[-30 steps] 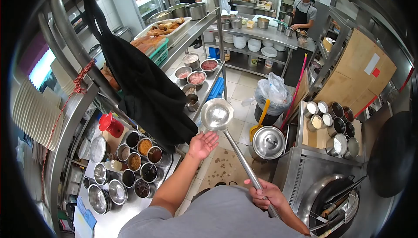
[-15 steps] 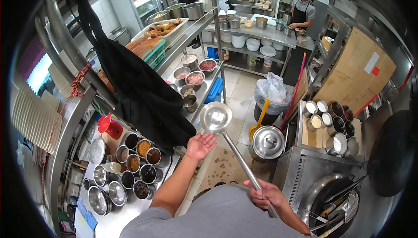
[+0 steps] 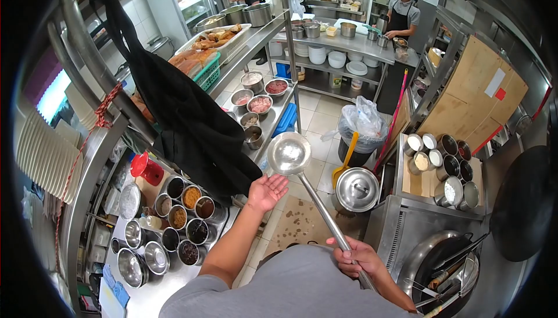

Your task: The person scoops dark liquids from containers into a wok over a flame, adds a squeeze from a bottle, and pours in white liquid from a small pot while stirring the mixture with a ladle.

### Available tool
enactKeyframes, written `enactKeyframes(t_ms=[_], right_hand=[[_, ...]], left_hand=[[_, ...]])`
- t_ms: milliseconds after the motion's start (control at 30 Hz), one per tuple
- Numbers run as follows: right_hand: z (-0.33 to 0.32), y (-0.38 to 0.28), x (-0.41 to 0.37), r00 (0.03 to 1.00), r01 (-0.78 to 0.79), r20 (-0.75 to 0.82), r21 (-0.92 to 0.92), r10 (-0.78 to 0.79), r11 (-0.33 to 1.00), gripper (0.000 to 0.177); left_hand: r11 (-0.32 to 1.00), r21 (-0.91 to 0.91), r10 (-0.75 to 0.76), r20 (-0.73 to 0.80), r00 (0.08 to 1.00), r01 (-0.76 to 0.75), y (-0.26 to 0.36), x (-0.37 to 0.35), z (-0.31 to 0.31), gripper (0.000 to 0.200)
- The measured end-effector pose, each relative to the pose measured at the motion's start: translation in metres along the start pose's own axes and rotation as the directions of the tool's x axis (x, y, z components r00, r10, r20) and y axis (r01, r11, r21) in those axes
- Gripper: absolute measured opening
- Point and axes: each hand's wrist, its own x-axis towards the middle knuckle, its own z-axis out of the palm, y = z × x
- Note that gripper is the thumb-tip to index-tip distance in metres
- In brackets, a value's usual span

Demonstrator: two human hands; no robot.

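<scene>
A long-handled metal wok ladle (image 3: 289, 153) slants across the middle of the view, its round bowl at the far end and its inner side facing up. My right hand (image 3: 359, 258) is closed round the lower part of the handle, near my grey shirt. My left hand (image 3: 268, 192) is open with the palm up and fingers stretched out, just below the bowl, fingertips close to its near rim. A black cloth (image 3: 195, 126) hangs to the left of the ladle, its lower end close to my left hand.
Cups of seasonings (image 3: 197, 232) and metal bowls (image 3: 132, 267) stand on the left counter. Bowls of raw meat (image 3: 260, 105) line a shelf ahead. A lidded pot (image 3: 357, 190) and a lined bin (image 3: 363, 126) stand on the floor. A wok (image 3: 423, 263) with tools sits at right. Two people work behind.
The ladle's bowl has shifted very slightly up in view, while both hands keep their pose. At the back left, a person's forearm now shows, reaching to the left.
</scene>
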Motion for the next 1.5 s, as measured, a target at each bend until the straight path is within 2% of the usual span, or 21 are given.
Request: enactKeyframes(t_ms=[767,933,1200,1433,1500], right_hand=[[-0.001,-0.002,-0.001,1.000,-0.031,-0.003,-0.008,0.031,0.999,0.054],[0.000,-0.002,0.002,1.000,-0.024,0.016,-0.017,0.025,1.000,0.056],[0.017,-0.018,0.002,0.993,0.085,-0.062,-0.219,-0.100,0.972,0.062],[0.002,-0.024,0.002,0.993,0.101,-0.018,-0.331,-0.113,0.938,0.068],[0.000,-0.024,-0.001,0.992,0.076,-0.067,-0.388,-0.111,0.918,0.069]], left_hand=[[1.000,-0.023,-0.012,-0.005,1.000,0.012,0.005,0.009,0.003,0.049],[1.000,-0.004,0.014,-0.024,1.000,-0.014,0.006,0.011,0.026,0.051],[0.999,-0.028,-0.017,0.016,1.000,0.017,0.001,0.013,0.021,0.056],[0.999,-0.044,-0.014,0.022,1.000,0.015,0.005,0.013,0.010,0.056],[0.999,-0.042,-0.014,0.018,1.000,0.015,0.006,0.014,0.009,0.056]])
